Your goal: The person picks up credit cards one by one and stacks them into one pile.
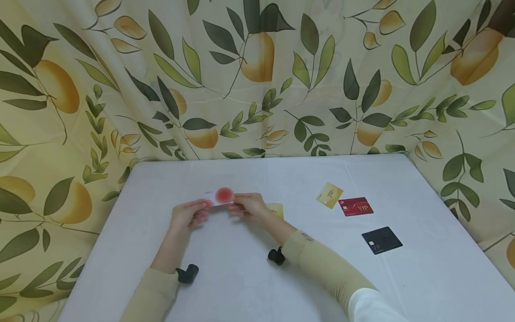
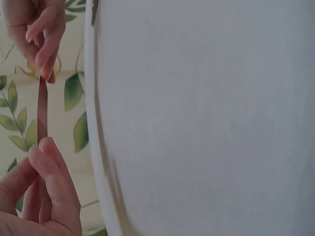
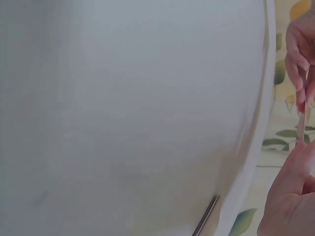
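Observation:
A small white card with red circles is held over the far left part of the table, stretched between both hands. My left hand pinches its left end between thumb and fingers. At the opposite end, my right hand pinches it the same way. The left wrist view shows the card edge-on as a thin reddish strip between the two sets of fingertips. A yellow card lies on the table, partly hidden behind my right wrist.
To the right on the white-covered table lie a gold card, a red VIP card and a black card. Behind the table's far edge hangs a fruit-and-leaf patterned curtain. Black wrist cameras stick out from both sleeves.

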Available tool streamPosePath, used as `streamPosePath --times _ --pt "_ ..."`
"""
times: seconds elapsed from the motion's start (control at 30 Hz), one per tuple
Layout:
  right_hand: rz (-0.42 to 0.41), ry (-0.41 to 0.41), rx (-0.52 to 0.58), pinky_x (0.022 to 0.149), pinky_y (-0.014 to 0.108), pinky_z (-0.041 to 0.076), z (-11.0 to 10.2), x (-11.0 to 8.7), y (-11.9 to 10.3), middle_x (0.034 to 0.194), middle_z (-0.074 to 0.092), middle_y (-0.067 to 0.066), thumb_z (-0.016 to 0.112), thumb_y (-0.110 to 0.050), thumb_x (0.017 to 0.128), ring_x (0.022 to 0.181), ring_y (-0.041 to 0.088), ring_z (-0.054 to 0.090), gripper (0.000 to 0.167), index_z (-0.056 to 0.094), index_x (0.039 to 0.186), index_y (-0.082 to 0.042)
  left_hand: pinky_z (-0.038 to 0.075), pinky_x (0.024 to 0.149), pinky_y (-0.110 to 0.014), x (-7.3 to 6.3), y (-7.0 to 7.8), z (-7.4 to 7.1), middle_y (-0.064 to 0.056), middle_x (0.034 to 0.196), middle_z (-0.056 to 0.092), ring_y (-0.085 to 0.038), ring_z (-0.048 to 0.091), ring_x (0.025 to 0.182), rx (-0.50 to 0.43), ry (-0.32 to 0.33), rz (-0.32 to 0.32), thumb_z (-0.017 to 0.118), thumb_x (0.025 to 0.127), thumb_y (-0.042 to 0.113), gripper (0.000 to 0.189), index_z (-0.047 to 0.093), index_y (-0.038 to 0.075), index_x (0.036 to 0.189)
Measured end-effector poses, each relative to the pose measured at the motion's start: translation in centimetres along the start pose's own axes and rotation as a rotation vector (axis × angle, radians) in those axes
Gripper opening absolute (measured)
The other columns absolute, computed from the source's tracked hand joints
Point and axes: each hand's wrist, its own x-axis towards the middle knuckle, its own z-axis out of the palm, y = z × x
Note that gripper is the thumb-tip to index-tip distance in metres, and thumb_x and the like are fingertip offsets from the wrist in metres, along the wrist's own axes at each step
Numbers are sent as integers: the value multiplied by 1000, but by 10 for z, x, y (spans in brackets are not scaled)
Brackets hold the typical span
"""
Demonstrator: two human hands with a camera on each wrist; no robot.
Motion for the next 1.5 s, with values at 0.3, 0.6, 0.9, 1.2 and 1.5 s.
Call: streamPosePath --times 0.3,0.6,0.9,1.2,1.5 --pt "-40 25 -36 70 32 55 -24 -11 1 90 68 17 58 -6 88 65 13 66 31 59 117 3 49 45 -17 -6 -7 22 0 65 67 -8 63 52 -14 -52 40 66 81 4 30 63 -4 110" --pt "-44 36 -11 66 31 56 -47 -23 2 85 69 15 56 -5 89 64 13 66 33 55 119 8 51 47 -19 -13 -11 45 -4 68 68 -9 63 52 -21 -59 47 66 81 3 26 65 -4 105" --pt "-40 61 -31 57 23 55 -71 -34 5 87 69 15 57 -8 89 61 10 65 34 55 119 8 53 51 -22 -18 -18 67 -12 80 70 -11 63 55 -4 -94 35 67 81 5 20 68 -1 100" --pt "-26 94 -40 60 25 56 -94 -41 9 80 69 8 56 -9 90 61 10 65 36 53 121 8 53 48 -21 -21 -24 89 -14 81 70 -11 63 52 11 -157 48 67 81 5 20 68 -2 100" --pt "-17 122 -84 54 23 55 -109 -44 10 76 69 7 55 -9 90 59 11 65 36 53 122 9 48 42 -17 -19 -29 103 -8 70 69 -8 61 49 17 -197 17 67 80 2 25 66 -3 104"
